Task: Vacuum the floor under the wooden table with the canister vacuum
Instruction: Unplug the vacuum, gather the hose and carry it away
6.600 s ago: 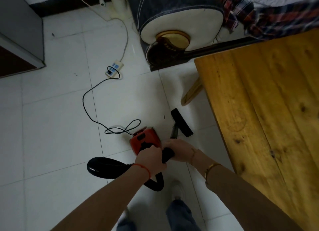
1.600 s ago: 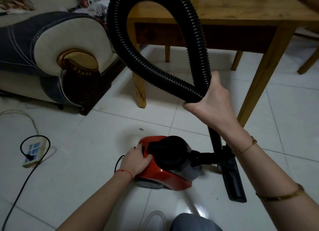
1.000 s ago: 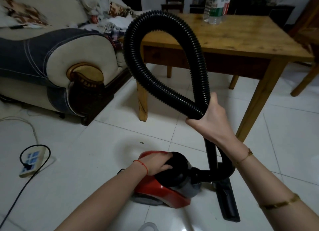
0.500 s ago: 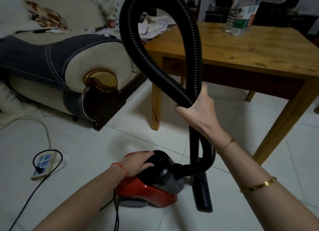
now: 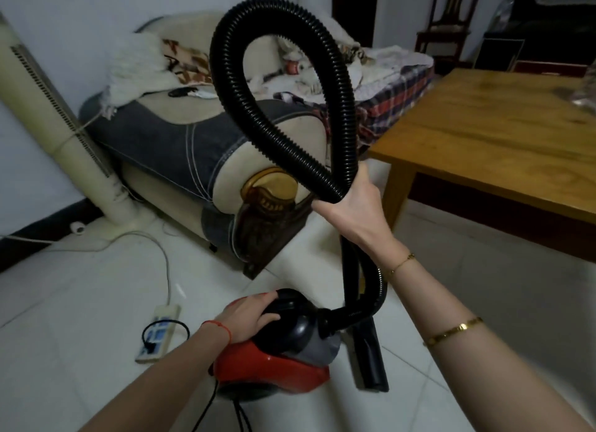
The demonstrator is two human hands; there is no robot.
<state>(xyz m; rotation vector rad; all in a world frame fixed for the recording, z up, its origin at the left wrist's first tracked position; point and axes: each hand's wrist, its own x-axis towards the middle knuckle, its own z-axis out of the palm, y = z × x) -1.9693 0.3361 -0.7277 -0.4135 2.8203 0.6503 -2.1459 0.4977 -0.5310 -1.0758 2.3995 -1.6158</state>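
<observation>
Hose [image 5: 325, 86] looped high in right hand's [image 5: 356, 212] curled grip; left hand [image 5: 250, 317] flat, fingers spread, on canister [image 5: 277, 360] — a yank could tip it.

My red and black canister vacuum [image 5: 274, 360] is sitting on the white tiles in front of me, its ribbed black hose [image 5: 283, 86] looping high, its floor nozzle [image 5: 369, 357] lying flat beside it, near the wooden table [image 5: 503, 141].

No legible txt/labels anywhere; view prob too blurry.
</observation>
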